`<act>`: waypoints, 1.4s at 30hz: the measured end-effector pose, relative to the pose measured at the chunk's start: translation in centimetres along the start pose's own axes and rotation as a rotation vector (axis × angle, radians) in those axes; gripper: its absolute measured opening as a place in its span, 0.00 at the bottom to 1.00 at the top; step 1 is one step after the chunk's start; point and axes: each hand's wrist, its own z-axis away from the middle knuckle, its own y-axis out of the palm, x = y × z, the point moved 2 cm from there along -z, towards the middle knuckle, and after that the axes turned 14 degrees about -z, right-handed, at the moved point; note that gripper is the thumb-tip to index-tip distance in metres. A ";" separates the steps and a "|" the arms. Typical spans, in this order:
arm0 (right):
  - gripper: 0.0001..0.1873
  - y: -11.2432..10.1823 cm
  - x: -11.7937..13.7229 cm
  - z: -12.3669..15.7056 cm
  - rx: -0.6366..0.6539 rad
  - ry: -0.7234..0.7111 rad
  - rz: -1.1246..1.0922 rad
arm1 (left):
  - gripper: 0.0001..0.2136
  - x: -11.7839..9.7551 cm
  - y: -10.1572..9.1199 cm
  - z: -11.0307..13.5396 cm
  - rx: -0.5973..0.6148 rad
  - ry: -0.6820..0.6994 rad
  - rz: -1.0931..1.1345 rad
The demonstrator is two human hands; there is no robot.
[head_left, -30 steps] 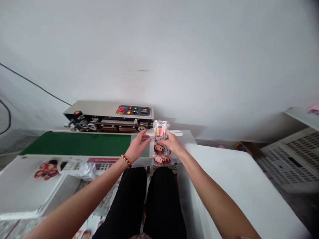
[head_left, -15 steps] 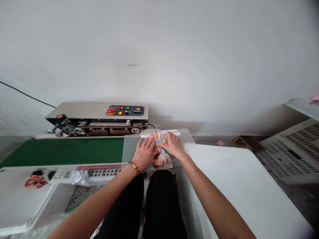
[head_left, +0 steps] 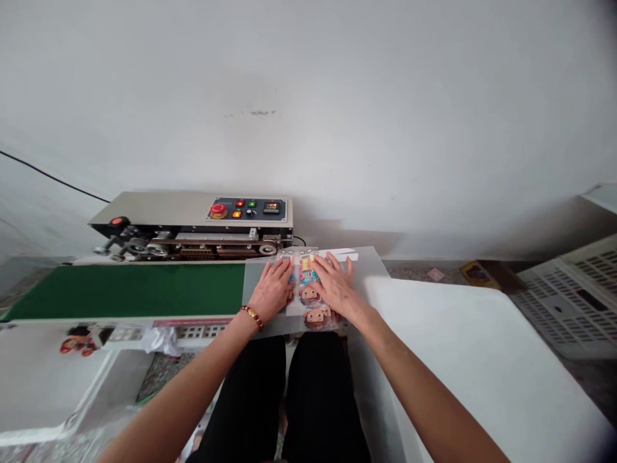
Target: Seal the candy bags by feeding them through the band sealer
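While lying flat: clear packet [head_left: 308, 292], colourful cartoon faces | left hand [head_left: 273, 290], right hand [head_left: 336, 287]: fingers spread, pressing it

The packet [head_left: 308, 292] under both flat palms is clear, glossy plastic film with bright printed cartoon faces showing through. The feed plate [head_left: 371, 267] beneath it looks like smooth, dull grey metal. The conveyor belt [head_left: 130, 289] is matt green, cloth-like. The sealing machine [head_left: 193, 222] has a brushed metal casing and a dark panel with shiny plastic buttons. The left hand [head_left: 274, 289] wears a bracelet [head_left: 253, 316] of polished brown beads. The table [head_left: 463, 347] at right is smooth matt white
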 end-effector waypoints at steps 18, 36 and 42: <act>0.18 0.0 1.4 -0.3 -0.037 -0.070 0.060 | 0.23 -0.9 -0.5 0.5 -0.023 0.050 0.056; 0.19 0.0 1.7 -0.8 0.017 -0.104 0.073 | 0.23 0.3 -0.8 1.1 -0.098 0.115 -0.020; 0.20 -0.8 0.0 1.3 0.050 -0.082 0.109 | 0.23 2.5 0.1 2.4 -0.064 -0.027 -0.071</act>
